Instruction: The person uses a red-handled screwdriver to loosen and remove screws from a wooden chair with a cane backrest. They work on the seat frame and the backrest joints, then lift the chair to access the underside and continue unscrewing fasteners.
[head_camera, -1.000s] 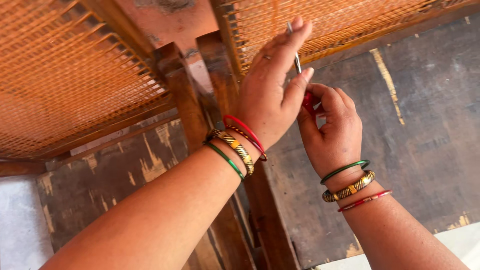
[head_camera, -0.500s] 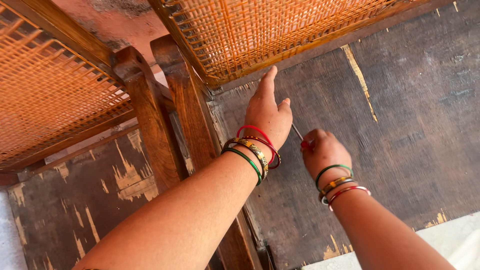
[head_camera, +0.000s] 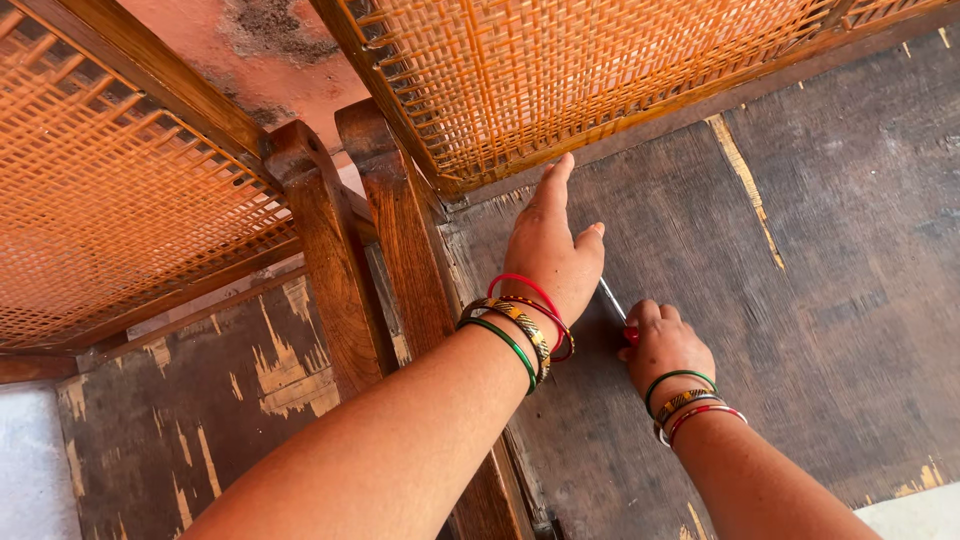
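Note:
My right hand (head_camera: 661, 340) is closed around the red handle of a screwdriver (head_camera: 612, 301), whose thin metal shaft points up and left under my left hand. My left hand (head_camera: 549, 248) lies flat on a dark worn wooden board (head_camera: 800, 260), index finger stretched up towards the lower edge of an orange woven cane panel (head_camera: 580, 70). The screwdriver's tip is hidden behind my left palm. Both wrists carry green, gold and red bangles.
Two brown wooden posts (head_camera: 330, 260) stand side by side left of my hands. A second cane panel (head_camera: 110, 210) in a wooden frame fills the left. A peeling dark board (head_camera: 180, 420) lies lower left, and a reddish wall (head_camera: 270, 50) shows behind.
Both hands dropped from the cane panel's edge to the dark board. The left hand, first pinching the shaft, now lies flat over it. The right keeps the handle.

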